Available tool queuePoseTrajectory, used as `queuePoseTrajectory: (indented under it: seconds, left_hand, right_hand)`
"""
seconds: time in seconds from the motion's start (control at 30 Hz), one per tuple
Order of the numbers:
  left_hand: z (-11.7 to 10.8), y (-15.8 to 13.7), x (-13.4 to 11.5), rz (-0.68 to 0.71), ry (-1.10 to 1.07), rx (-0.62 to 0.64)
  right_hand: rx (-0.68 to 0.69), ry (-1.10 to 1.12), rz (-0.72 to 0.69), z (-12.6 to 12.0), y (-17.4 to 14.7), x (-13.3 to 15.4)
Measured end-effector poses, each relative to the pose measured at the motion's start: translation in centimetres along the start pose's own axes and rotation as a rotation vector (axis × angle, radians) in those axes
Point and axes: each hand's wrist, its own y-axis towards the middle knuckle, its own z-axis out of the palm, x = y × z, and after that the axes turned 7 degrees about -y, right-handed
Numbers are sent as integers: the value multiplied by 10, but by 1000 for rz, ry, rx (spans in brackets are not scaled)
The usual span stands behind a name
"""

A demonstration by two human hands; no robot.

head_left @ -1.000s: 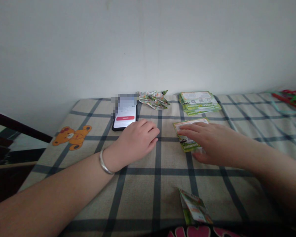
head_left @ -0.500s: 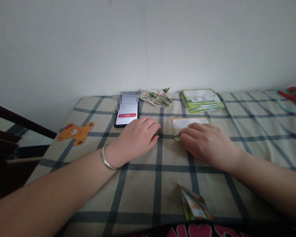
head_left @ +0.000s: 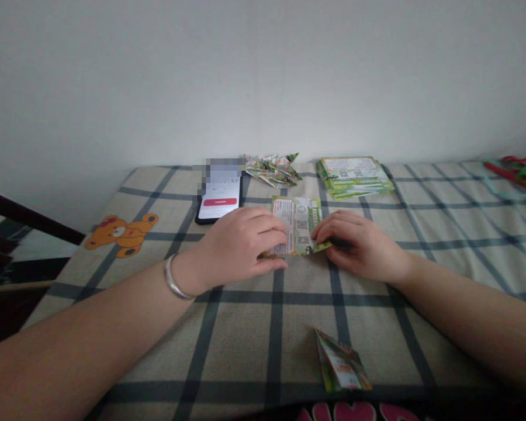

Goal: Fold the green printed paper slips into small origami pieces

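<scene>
A green and white printed paper sheet (head_left: 304, 213) with square codes lies between my two hands, turned so its print runs sideways. My right hand (head_left: 363, 242) pinches its lower right edge, fingers bent and thumb below. Curled over the left edge are the fingers of my left hand (head_left: 245, 242), which wears a silver bangle (head_left: 172, 278); its thumb extends just under the sheet's near edge. Closer to me rests a folded paper piece (head_left: 344, 362) of similar print, pointed at one end. Beyond the right hand is a stack of printed sheets (head_left: 355, 175).
A phone (head_left: 219, 204) with a lit screen lies beyond my left hand. Several folded paper pieces (head_left: 274, 171) are heaped beside it near the wall. A bear picture (head_left: 123, 234) is at left on the checked cloth (head_left: 236, 339). Red and green items (head_left: 519, 175) sit far right.
The sheet has moved left and turned about a quarter turn with my right hand pinching its edge. My left hand's fingers have come onto its left side.
</scene>
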Motion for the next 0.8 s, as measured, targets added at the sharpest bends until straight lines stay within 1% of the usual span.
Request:
queuePoseTrajectory:
  seconds: [0.07,0.13,0.2,0.3,0.4,0.53,0.6,0.67,0.77,0.8]
  left_hand:
    - [1,0,-2,9,33,13]
    - [1,1,-5,2,68,25]
    - [2,1,-9,-15,92,24]
    - [3,1,-14,-31,87,28]
    - [3,0,-18,4,66,39]
    - [-1,-1,-19,59,-4,25]
    - [-3,-2,-18,25,-74,8]
    - [-5,-2,-16,-33,-120,3]
    - [-4,-2,-12,-76,-89,44]
    - [-2,-2,-11,-67,-66,58]
  right_hand:
    - [59,-54,56,1,-1,1]
    - [75,-107,71,2,-2,3]
    - [61,-145,44,3,-4,7]
    - [30,-168,-54,5,-7,12]
    - [31,-193,-147,7,-9,16]
    - [67,-189,-131,8,-8,18]
    - [68,-171,-120,6,-8,19]
    - [40,-151,-121,2,-7,20]
    - [19,-121,-108,-4,-6,22]
    - [63,-98,-100,-6,-6,22]
